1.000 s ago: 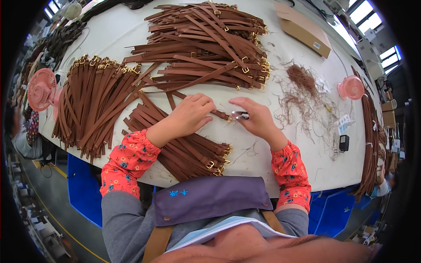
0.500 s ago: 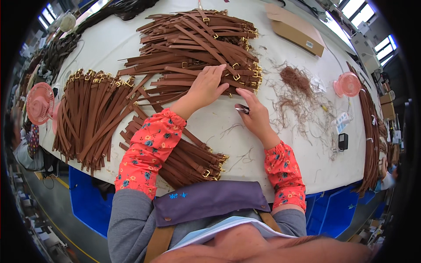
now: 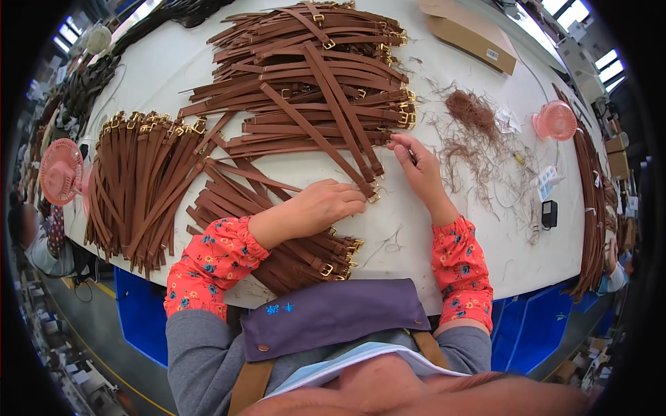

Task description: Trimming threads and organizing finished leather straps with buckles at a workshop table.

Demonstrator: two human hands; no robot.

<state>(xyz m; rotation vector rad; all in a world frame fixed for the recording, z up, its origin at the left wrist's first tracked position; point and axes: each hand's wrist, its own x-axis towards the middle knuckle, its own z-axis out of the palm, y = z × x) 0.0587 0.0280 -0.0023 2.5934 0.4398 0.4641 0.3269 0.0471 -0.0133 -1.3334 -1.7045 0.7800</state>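
My left hand (image 3: 325, 206) is over the near bundle of brown straps (image 3: 239, 208), its fingers curled together. Its fingertips reach the brass buckle end of a loose brown buckle strap (image 3: 322, 142); whatever they pinch is hidden. That strap and two others beside it slant down from the large strap pile (image 3: 305, 83), their buckles on the white table. My right hand (image 3: 420, 166) is closed at the pile's right edge, thumb and forefinger together by the buckles. A small dark tool, like thread snips (image 3: 414, 159), shows partly in its palm.
Another strap bundle (image 3: 139, 187) fans out at left beside a pink fan (image 3: 61, 172). Thread scraps (image 3: 472, 114) litter the right side, near a second pink fan (image 3: 555, 120) and a black adapter (image 3: 549, 213). A cardboard box (image 3: 479, 41) lies far right. Blue bins (image 3: 531, 333) stand below the table.
My left hand has come down and nearer from the pile, and several buckle ends now lie lower on the table. My right hand has moved slightly up and right, its fingers drawn together.
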